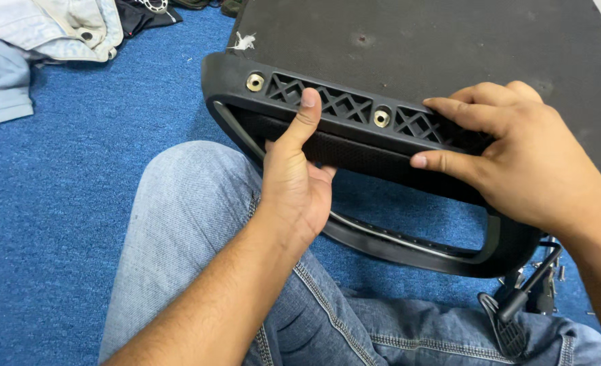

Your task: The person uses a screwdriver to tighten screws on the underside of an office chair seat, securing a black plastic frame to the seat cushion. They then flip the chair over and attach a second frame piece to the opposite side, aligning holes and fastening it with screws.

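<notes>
A black plastic chair part with a mesh panel, a cross-braced rib and two brass threaded inserts rests across my lap and against a large dark seat base. My left hand grips its lower edge from beneath, thumb pressed up on the rib between the two inserts. My right hand holds the part's right end, fingers spread over the rib and the mesh edge. One insert sits left of my thumb, the other insert to its right.
Blue carpet covers the floor. My jeans-clad leg lies under the part. Light clothing is piled at the top left. A black metal lever mechanism lies at the lower right.
</notes>
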